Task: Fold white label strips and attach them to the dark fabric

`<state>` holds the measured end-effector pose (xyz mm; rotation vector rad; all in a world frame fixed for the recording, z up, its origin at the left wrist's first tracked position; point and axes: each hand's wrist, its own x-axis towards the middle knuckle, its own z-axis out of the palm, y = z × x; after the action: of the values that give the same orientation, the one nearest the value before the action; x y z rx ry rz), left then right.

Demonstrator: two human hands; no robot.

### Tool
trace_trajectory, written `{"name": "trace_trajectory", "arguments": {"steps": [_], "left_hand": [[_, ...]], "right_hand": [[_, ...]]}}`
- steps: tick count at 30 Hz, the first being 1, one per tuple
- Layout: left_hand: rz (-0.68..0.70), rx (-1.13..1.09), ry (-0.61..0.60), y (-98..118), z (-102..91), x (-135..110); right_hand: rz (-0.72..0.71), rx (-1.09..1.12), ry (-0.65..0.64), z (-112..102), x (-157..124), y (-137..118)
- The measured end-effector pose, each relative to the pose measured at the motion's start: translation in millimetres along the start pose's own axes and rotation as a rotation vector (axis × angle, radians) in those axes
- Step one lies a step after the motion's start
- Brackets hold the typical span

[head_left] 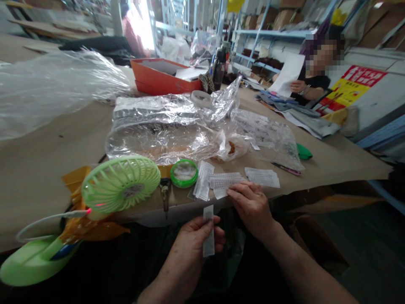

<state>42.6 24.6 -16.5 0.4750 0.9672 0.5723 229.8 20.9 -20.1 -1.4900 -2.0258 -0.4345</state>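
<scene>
My left hand [198, 236] pinches a narrow white label strip [208, 249] between thumb and fingers, just below the table's front edge. My right hand [251, 204] rests at that edge, thumb and fingertips closed on the near end of a printed label [220, 193] in a fanned pile. More printed slips [203, 180] lie left of this pile, overlapping one another. Another set of printed labels [262, 177] lies to its right. A round green-rimmed tub [184, 173] with whitish contents stands beside the left slips.
A green fan [122, 184] with a cable stands at front left, beside a screwdriver-like tool [164, 194]. Clear plastic bags [158, 126], a tape roll [201, 99] and an orange box [164, 78] lie behind. A person [311, 80] holds paper at far right.
</scene>
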Motion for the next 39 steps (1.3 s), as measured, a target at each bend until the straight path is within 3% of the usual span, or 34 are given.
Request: {"name": "trace_trajectory", "arguments": {"steps": [5, 9, 14, 20, 25, 28, 31, 33, 36, 39], "left_hand": [[-0.056, 0.001, -0.013, 5.7, -0.7, -1.1], [-0.119, -0.053, -0.102, 12.5, 1.8, -5.0], [-0.122, -0.132, -0.209, 11.1, 1.2, -6.4], [-0.114, -0.148, -0.232, 5.8, -0.7, -6.9], [-0.103, -0.137, -0.169, 3.9, -1.7, -5.6], [-0.104, -0.092, -0.127, 1.9, -4.4, -3.5], [-0.134, -0.049, -0.092, -0.9, -7.6, -1.4], [-0.14, -0.038, -0.066, -3.4, -8.9, -0.4], [-0.151, -0.042, -0.045, -8.0, -9.3, 0.9], [-0.165, -0.05, -0.04, -11.5, -9.5, 1.9]], "right_hand": [[0.024, 0.112, 0.059, 0.0, -1.8, 2.4], [-0.002, 0.318, 0.125, -7.5, -0.8, -5.4], [-0.167, 0.557, -0.036, -12.6, -2.0, -26.4], [-0.21, 0.576, -0.112, -8.2, -6.6, -32.9], [-0.204, 0.541, -0.119, -14.6, -7.7, -34.6], [-0.112, 0.48, -0.062, -21.0, -11.5, -18.9], [0.09, 0.187, 0.016, -25.1, -20.2, 11.7], [0.192, -0.062, -0.004, -25.9, -27.6, 31.4], [0.228, -0.256, -0.087, -25.1, -37.2, 48.2], [0.208, -0.253, -0.066, -24.3, -41.8, 53.2]]}}
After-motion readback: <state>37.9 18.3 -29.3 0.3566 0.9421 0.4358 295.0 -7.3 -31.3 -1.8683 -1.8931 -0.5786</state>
